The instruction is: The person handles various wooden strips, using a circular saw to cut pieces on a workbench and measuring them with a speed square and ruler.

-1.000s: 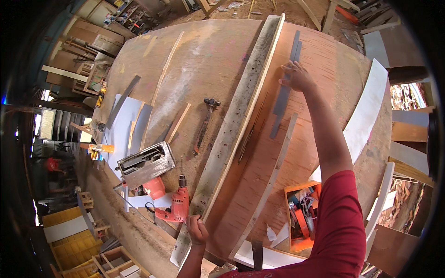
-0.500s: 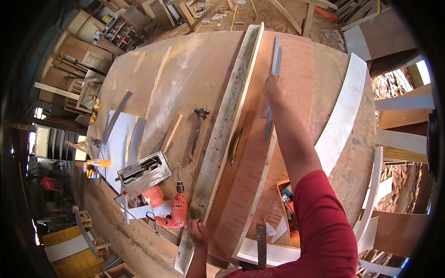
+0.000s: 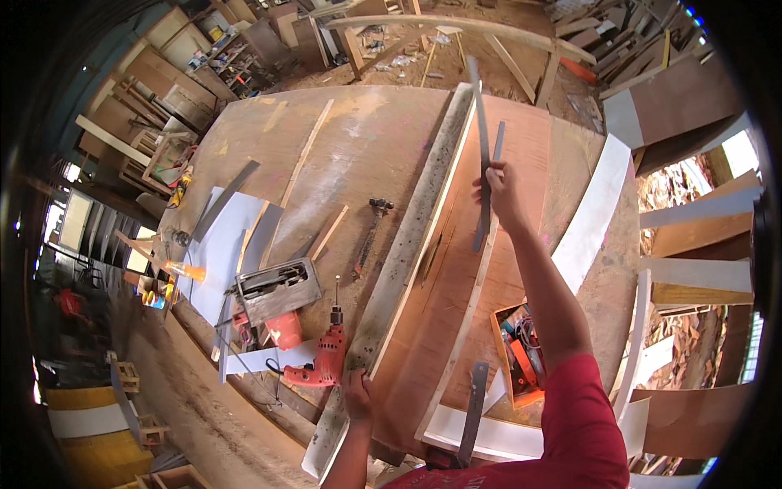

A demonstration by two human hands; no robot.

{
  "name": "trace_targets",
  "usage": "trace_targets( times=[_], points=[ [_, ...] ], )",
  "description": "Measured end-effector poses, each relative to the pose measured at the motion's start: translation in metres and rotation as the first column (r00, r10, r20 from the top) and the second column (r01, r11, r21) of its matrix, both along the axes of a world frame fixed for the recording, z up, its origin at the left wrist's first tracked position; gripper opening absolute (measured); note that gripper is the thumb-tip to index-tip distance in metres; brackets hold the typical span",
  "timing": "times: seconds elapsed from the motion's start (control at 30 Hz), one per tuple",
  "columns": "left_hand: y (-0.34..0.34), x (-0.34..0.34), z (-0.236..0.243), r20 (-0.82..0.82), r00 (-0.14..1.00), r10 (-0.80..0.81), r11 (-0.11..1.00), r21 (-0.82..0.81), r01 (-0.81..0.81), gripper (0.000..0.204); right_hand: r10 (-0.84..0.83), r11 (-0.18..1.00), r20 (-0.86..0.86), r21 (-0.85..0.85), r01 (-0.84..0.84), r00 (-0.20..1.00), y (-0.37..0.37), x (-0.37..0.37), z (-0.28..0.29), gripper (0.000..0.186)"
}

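Note:
My right hand (image 3: 505,194) pinches a thin grey strip (image 3: 481,114) and holds it up over a reddish plywood sheet (image 3: 521,147). A second grey strip (image 3: 498,140) lies beneath it on the sheet. Near the front, my left hand (image 3: 357,394) grips the edge of a long, whitish, stained board (image 3: 415,216) that runs away from me. Just left of that hand lies a red power drill (image 3: 328,354), its bit pointing away. A pencil-like thin piece (image 3: 432,257) rests on the plywood by the board.
A hammer (image 3: 375,232), a red saw with a metal base plate (image 3: 281,292) and white and grey offcuts (image 3: 213,244) lie left on the table. An orange box of tools (image 3: 511,391), a dark metal strip (image 3: 474,407) and a curved white panel (image 3: 593,212) are at right.
My right hand has lifted one grey strip off the plywood, leaving the other lying there. My left hand stays on the long board. The whole view has shifted slightly.

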State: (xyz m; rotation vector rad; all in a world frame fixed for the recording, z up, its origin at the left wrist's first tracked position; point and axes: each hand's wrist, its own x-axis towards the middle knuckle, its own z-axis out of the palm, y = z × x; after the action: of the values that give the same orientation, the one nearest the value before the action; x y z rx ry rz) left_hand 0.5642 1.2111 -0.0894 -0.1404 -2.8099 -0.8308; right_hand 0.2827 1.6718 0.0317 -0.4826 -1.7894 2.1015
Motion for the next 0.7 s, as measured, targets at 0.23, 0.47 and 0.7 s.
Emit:
trace_targets(
  times=[0.23,0.47,0.7],
  points=[
    [-0.004,0.001,0.011,-0.068,0.998,-0.017,0.995,0.093,0.023,0.017,0.348,0.93,-0.005,0.13,-0.345,0.937,-0.117,0.167,0.117,0.023],
    [-0.016,0.037,0.088,0.047,0.961,-0.271,0.504,0.858,0.1,0.031,0.58,0.777,0.138,0.202,-0.596,0.803,-0.252,0.316,0.14,0.021],
    [-0.162,0.15,0.186,0.045,0.965,-0.257,0.022,0.999,-0.041,0.018,0.671,0.687,0.265,0.128,-0.715,0.692,-0.44,0.447,0.114,0.021]
  ],
)
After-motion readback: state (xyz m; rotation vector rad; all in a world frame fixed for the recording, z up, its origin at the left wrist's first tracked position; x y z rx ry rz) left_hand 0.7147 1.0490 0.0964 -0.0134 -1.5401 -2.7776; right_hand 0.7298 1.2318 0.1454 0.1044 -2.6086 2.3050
